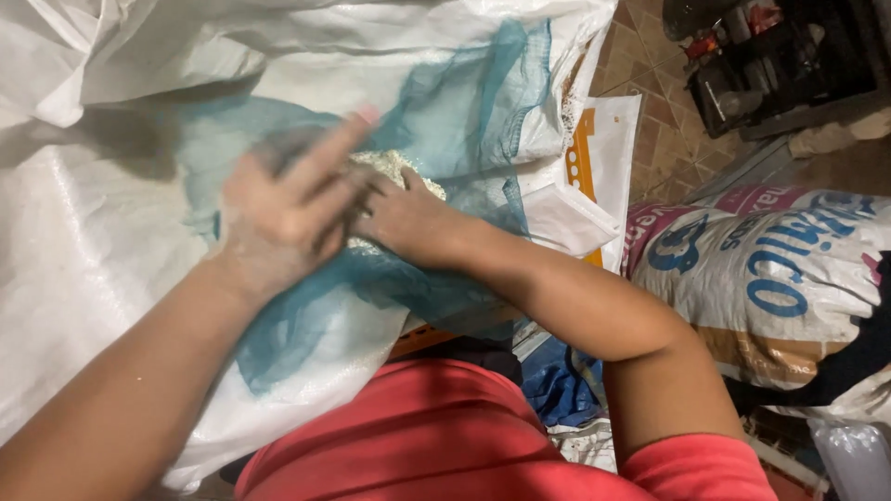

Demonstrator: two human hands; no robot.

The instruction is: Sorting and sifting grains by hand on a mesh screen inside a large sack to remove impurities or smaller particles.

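here, grain pile (394, 167) apparently under both hands.

printed woven sack (770, 288) (lying sideways), tiled floor (664, 111)

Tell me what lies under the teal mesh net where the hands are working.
Under the teal mesh net lies a white woven sack. A pale, grainy heap shows by the left hand and right hand; the hands cover most of it, so its extent stays hidden.
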